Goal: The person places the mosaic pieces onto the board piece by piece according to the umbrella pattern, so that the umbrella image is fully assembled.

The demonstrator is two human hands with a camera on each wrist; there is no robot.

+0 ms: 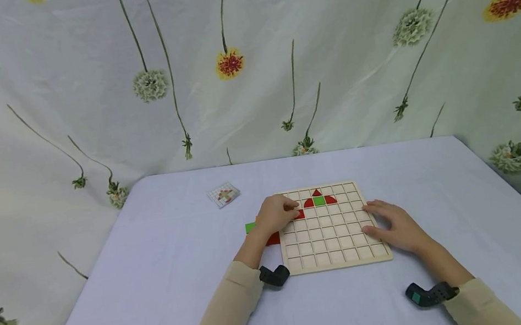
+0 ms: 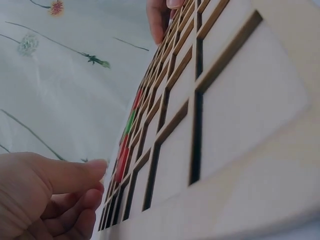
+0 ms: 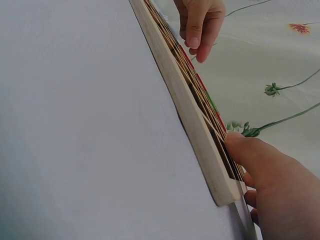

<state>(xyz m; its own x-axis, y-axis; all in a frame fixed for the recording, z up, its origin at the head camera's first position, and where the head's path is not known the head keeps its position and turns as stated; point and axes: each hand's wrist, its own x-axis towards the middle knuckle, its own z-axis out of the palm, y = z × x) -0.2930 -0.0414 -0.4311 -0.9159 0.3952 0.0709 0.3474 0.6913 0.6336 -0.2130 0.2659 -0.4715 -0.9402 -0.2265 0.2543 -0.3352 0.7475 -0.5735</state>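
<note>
A wooden grid board point(image 1: 335, 269) lies flat. My left hand point(image 1: 276, 214) is over its upper left part, thumb and index finger pinching a small red piece point(image 1: 300, 214) at a cell in the second column. The left wrist view shows the thumb and fingertips drawn together at the board's far side. Up the board sit a red triangle point(image 1: 317, 193), a green square point(image 1: 318, 201) and red quarter-round pieces point(image 1: 330, 199) on both sides of it. My right hand point(image 1: 394, 224) rests on the right edge, thumb on top and fingers extended along the side.
Left of the board, partly hidden by my left arm, are green pieces point(image 1: 250, 228) and red pieces point(image 1: 273, 239). A small pattern card point(image 1: 223, 195) lies further back on the white-covered table point(image 1: 174, 224). Flower-printed cloth point(image 1: 325, 53) hangs behind the table.
</note>
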